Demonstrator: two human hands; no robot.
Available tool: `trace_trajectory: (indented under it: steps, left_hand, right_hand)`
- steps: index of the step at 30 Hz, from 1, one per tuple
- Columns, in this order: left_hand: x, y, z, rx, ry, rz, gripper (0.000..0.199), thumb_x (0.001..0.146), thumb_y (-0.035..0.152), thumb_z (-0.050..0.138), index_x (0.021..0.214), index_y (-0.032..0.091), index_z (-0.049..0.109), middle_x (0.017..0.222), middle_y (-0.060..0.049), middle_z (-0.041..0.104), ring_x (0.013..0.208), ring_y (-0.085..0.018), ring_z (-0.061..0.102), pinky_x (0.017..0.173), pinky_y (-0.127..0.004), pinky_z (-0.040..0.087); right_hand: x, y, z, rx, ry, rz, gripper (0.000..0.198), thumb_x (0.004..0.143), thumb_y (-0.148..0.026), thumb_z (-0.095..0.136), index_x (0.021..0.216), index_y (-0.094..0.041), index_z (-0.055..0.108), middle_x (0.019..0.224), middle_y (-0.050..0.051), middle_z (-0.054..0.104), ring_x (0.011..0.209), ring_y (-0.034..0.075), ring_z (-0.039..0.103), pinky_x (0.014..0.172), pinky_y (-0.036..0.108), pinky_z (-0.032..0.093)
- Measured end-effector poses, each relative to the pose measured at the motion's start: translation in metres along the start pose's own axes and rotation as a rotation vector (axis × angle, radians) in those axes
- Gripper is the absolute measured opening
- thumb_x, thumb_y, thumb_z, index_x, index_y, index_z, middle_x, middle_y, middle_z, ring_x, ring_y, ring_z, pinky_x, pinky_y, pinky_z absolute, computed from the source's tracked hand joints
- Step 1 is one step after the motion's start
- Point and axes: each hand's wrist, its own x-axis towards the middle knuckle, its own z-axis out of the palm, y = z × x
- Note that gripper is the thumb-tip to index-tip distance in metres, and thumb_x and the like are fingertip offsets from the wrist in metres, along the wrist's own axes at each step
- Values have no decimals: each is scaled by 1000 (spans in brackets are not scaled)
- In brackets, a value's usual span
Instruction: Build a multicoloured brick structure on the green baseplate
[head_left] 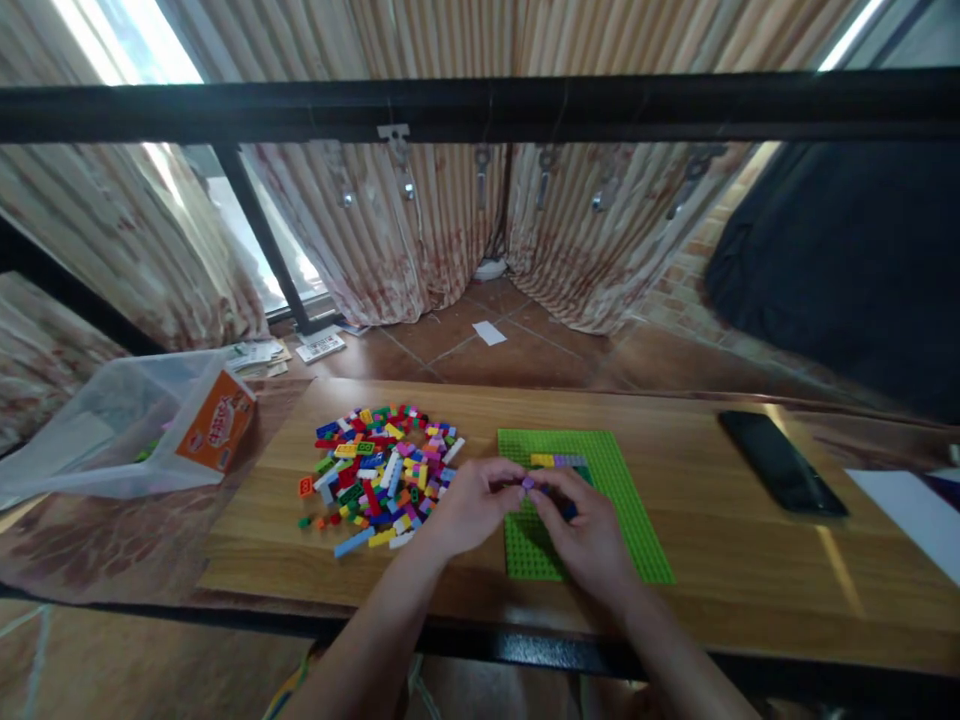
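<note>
A small purple toy brick (528, 483) is pinched between the fingertips of my left hand (476, 505) and my right hand (589, 530). Both hands hover over the left half of a green baseplate (637, 530). Toward the plate's back edge, a yellow brick (541, 460) and a greyish-purple brick (570, 461) sit in a row. Darker blue-green bricks lie along the right of that row, partly covered by my right hand. Left of my left hand spreads a loose pile of mixed toy bricks (390, 480).
A clear plastic bin (142, 470) with an orange label lies at the far left. On the right, a black phone (780, 460) rests on the wooden board (705, 470), with white paper (907, 510) beyond it. A black metal bar (465, 110) crosses above the far side.
</note>
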Motion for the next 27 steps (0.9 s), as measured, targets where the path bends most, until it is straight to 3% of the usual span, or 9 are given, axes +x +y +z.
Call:
trace_trajectory:
  steps: [6,27]
  left_hand:
    - [7,-7,7,-127,30,-91,18,76,18,62,92,15,68,86,-5,72,74,-16,64,71,-27,50]
    - [7,0,6,-112,-18,-96,14,76,15,60,88,14,66,82,-3,70,77,-15,62,73,-26,49]
  right_hand:
    - [1,5,1,-25,21,20,18,89,-27,56,102,-22,68,94,5,69,83,17,63,76,31,51]
    - [0,3,5,-38,17,16,22,83,-19,59,103,-23,67,89,3,68,71,14,60,66,28,50]
